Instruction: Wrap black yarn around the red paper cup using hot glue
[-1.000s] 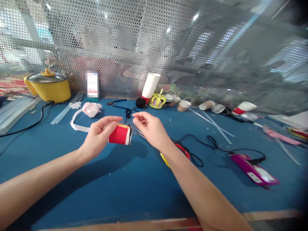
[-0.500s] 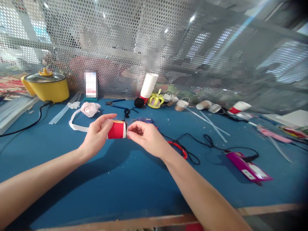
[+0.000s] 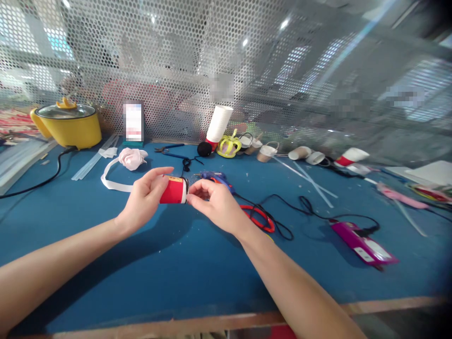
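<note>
My left hand (image 3: pixel 144 195) is closed around a red paper cup (image 3: pixel 172 190), held on its side above the blue table. A black cord (image 3: pixel 186 184) circles the cup's white right end. At that end, the thumb and fingertips of my right hand (image 3: pixel 213 202) are pinched together on the cord; the exact grip is partly hidden. Behind the cup lies a blue hot glue gun (image 3: pixel 221 178), partly covered by my right hand. A white fabric rose (image 3: pixel 132 158) with a white ribbon (image 3: pixel 115 184) rests beyond my left hand.
A yellow electric pot (image 3: pixel 70 127) stands at the back left, near a phone (image 3: pixel 133 123) on a stand. Pliers (image 3: pixel 171 150), a black ball (image 3: pixel 204 149) and stacked white cups (image 3: pixel 221 123) line the back. A purple power strip (image 3: pixel 363 245) and cables lie right.
The cup and both hands have shifted very slightly right in view. More of the glue gun now shows behind my right hand. The grip looks the same.
</note>
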{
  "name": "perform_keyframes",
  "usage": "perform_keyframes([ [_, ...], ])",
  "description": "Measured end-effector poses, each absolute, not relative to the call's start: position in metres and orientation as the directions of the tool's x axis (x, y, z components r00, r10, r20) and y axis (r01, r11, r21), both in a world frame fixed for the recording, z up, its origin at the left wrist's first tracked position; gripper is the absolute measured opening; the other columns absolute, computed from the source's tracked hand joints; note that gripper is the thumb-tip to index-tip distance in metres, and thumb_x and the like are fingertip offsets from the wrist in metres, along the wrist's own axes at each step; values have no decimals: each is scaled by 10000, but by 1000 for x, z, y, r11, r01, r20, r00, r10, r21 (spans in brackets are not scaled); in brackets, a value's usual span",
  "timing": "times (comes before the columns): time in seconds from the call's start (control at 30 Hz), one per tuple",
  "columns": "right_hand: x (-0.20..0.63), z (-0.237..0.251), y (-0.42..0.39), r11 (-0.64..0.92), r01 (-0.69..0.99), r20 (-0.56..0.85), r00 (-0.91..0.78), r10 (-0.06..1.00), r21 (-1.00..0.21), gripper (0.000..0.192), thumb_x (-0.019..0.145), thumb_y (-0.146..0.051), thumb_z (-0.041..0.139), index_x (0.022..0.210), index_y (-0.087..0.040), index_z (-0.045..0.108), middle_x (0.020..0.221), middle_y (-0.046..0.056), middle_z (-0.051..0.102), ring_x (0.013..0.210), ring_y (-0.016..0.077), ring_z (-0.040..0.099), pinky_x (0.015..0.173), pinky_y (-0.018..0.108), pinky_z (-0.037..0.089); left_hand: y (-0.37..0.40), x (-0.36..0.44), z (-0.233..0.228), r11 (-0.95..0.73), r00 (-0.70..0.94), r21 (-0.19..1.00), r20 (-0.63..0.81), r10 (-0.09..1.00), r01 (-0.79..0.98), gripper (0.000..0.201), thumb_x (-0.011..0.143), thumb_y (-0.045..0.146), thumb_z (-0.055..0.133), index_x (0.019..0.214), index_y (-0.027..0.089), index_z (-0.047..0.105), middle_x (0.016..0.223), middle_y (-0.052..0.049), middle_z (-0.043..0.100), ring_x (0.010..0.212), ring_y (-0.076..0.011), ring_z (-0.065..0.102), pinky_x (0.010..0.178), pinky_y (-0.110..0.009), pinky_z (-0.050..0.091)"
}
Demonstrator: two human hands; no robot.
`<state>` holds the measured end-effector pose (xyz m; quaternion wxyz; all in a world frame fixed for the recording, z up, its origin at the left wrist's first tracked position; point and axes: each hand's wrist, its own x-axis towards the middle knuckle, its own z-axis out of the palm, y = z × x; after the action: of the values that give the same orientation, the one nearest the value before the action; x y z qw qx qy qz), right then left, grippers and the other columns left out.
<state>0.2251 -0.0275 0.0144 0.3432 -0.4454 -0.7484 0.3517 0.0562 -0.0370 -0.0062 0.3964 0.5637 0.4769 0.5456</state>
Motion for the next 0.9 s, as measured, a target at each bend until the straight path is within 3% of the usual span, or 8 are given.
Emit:
perform_keyframes([
  [0.57, 223, 15, -28, 311, 465, 165, -328, 930, -829, 34, 717, -166, 542, 686, -160, 556, 652, 8, 613, 593, 118, 548, 586, 246, 443, -38, 59, -6, -229, -36, 968, 234, 972, 102, 343, 820, 326, 473, 1077, 127, 579, 560, 28, 507, 484, -82, 397, 452, -178, 354],
  [0.9, 223, 15, -27, 305, 460, 166, -318, 934, -834, 45, 712, -162, 542, 668, -165, 552, 642, 5, 615, 590, 120, 556, 581, 247, 442, -37, 59, -8, -237, -47, 965, 243, 969, 109, 344, 818, 333, 476, 1075, 134, 586, 619, 4, 555, 523, -97, 450, 481, -193, 376],
])
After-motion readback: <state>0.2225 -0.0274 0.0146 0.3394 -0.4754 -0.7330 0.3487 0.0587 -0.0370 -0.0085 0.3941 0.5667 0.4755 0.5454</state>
